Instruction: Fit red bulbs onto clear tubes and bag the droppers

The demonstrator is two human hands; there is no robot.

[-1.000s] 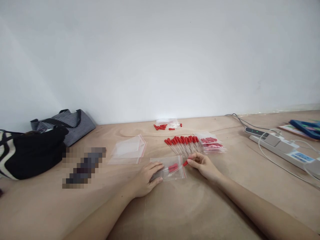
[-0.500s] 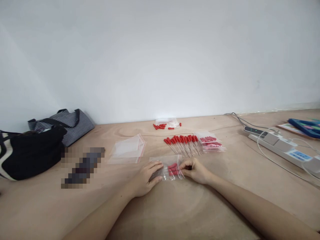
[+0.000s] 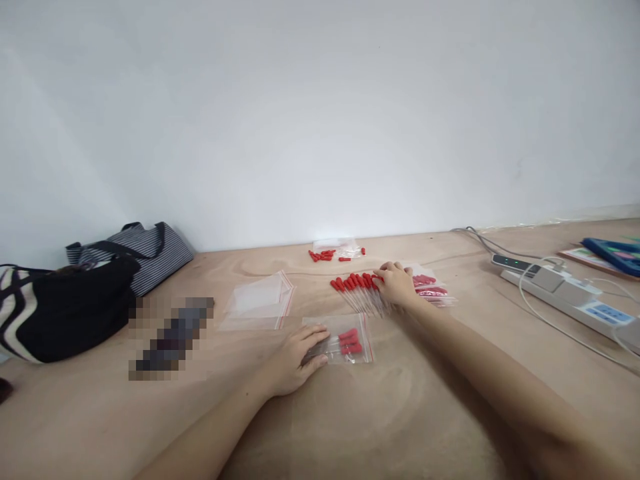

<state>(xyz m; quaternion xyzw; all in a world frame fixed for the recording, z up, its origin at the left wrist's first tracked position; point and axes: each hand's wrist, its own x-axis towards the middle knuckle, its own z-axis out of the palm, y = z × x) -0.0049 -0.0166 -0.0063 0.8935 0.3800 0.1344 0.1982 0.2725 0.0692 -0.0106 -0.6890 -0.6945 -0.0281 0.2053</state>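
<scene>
My left hand [image 3: 299, 359] lies with its fingers apart on the left part of a clear zip bag [image 3: 367, 337] on the table. Inside that bag are several red-bulbed droppers [image 3: 350, 340], their bulbs toward the red-striped opening. Farther back, my right hand [image 3: 395, 283] reaches over the right end of a fanned row of droppers with red bulbs [image 3: 353, 281]. Its fingertips are at the bulbs, and what they hold, if anything, is hidden. Filled bags [image 3: 433, 292] lie just right of this hand, partly covered by it.
Flat clear bags [image 3: 260, 300] lie left of the row. Loose red bulbs [image 3: 323, 255] and a bag sit near the wall. At left are a black bag [image 3: 75, 310], a striped bag [image 3: 160, 253] and a blurred dark object [image 3: 175, 337]. A power strip [image 3: 565, 293] with cables lies right.
My right hand has left the opening of the bag and moved up to the fanned droppers. My left hand stays on the bag. The view has shifted slightly.
</scene>
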